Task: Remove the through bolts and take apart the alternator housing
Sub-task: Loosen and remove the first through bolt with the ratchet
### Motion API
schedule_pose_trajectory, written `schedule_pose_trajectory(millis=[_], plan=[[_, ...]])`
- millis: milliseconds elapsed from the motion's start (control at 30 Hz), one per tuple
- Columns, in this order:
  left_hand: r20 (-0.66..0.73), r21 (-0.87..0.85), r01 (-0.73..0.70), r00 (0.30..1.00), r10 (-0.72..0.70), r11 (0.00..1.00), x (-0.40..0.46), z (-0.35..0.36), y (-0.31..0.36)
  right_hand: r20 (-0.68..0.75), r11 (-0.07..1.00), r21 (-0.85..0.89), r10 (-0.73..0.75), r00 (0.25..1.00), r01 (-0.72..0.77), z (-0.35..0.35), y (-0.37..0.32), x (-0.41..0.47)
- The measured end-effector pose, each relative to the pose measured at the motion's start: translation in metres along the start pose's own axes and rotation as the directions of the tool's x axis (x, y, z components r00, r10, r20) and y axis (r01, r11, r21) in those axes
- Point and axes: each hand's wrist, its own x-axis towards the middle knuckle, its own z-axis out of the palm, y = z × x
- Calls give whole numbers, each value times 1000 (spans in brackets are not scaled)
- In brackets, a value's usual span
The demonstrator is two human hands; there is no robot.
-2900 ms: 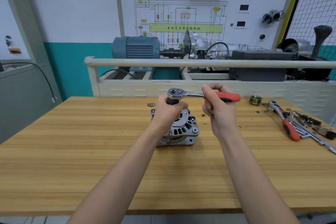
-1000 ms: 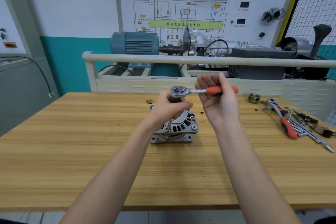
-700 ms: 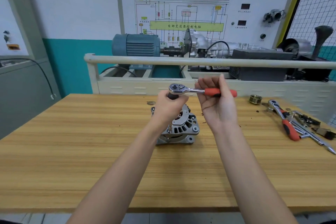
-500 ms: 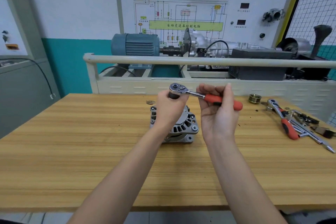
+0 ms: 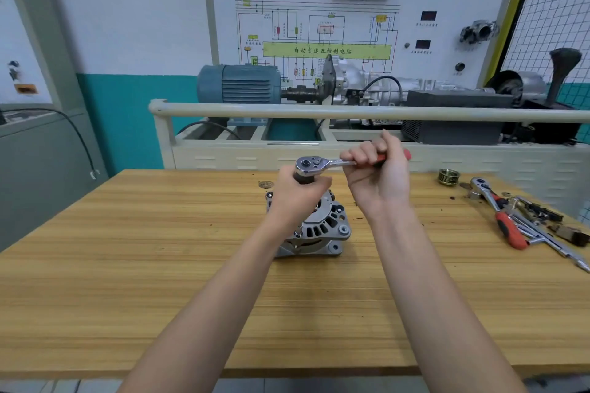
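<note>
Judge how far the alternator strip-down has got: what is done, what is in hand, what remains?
Done: the pulley lies loose on the bench. In hand: the right hand grips the ratchet while the left hand holds its socket over the alternator. Left: the housing halves are not yet separated; bolt count unclear.

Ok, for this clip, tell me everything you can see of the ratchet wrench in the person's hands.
The ratchet wrench has a shiny metal head and neck and a red handle. It lies roughly level above the alternator, head to the left. A dark socket or extension drops from the head. The left hand wraps that dark piece just under the head; the right hand curls around the handle, hiding most of it. Where the socket meets the alternator is hidden.
</note>
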Motion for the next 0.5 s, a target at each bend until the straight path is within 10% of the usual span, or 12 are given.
schedule_pose_trajectory(millis=[167, 367, 500], plan=[[-114, -47, 18, 993, -23, 999, 0, 10, 1, 12, 977, 66, -204, 979, 203, -14, 16, -31], [348, -53, -10, 937, 28, 999, 0, -19, 8, 30, 935, -317, -159, 987, 160, -15, 4, -2], [415, -33, 42, 909, -25, 999, 4, -19, 10, 20, 901, -417, -121, 992, 118, -9, 5, 15]])
